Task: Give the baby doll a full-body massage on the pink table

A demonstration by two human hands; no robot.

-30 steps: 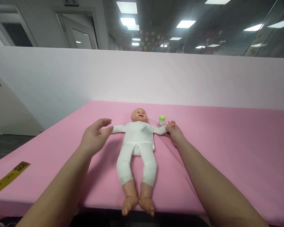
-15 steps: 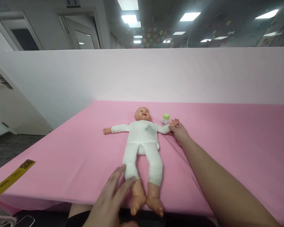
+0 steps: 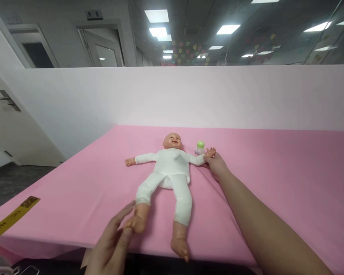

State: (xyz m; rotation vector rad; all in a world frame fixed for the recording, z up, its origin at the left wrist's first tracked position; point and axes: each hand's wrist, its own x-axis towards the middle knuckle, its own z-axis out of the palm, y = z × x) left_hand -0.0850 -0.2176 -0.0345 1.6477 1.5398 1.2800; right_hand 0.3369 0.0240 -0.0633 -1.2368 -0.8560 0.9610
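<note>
A baby doll [image 3: 172, 164] with a white cloth body lies face up on a pink-covered table [image 3: 83, 191], head toward the wall. My left hand [image 3: 111, 240] holds the doll's foot at the image's left [image 3: 139, 219] between thumb and fingers, that leg swung outward. The doll's other leg lies straight toward the front edge. My right hand [image 3: 218, 166] pinches the doll's wrist at the right, the small doll hand [image 3: 210, 152] showing above my fingers. Just behind that wrist stands a small jar with a green lid [image 3: 200, 146].
A white wall [image 3: 218, 95] rises behind the table, with glass above it. Yellow tape with print [image 3: 13, 219] lies at the table's left front corner. A door with a handle [image 3: 8, 122] is at the far left.
My left hand has moved left and closed on the doll's foot, and that leg has swung outward to the left. My right hand stays at the doll's wrist. The view has tilted slightly up.
</note>
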